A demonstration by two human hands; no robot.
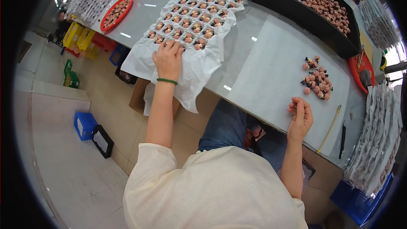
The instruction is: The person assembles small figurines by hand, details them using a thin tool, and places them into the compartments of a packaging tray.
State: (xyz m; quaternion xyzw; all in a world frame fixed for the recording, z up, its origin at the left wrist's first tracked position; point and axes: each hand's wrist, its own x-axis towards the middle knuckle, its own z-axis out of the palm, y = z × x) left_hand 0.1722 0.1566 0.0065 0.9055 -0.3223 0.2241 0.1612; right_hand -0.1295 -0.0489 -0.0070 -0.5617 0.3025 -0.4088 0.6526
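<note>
My left hand [168,61], with a green bracelet at the wrist, rests at the near edge of a white tray [178,37] of small cells. Its fingers are outstretched and slightly apart over the front row. Most visible cells hold small pink, dark and cream flower-like pieces [196,27]; the cells under my fingers are hidden. My right hand [300,116] hovers near the table's front edge, fingers curled and thumb pressed in. Whatever it may hold is hidden. Beyond it, a loose pile of pink and dark pieces [318,82] lies on a white sheet [263,68].
A long black bin [292,10] of pink pieces stands at the back right. Red trays [127,10] sit at the back left. At right lie a yellow stick [330,129], a black tool [342,140] and stacked white trays [375,131]. Blue crates [85,125] stand on the floor.
</note>
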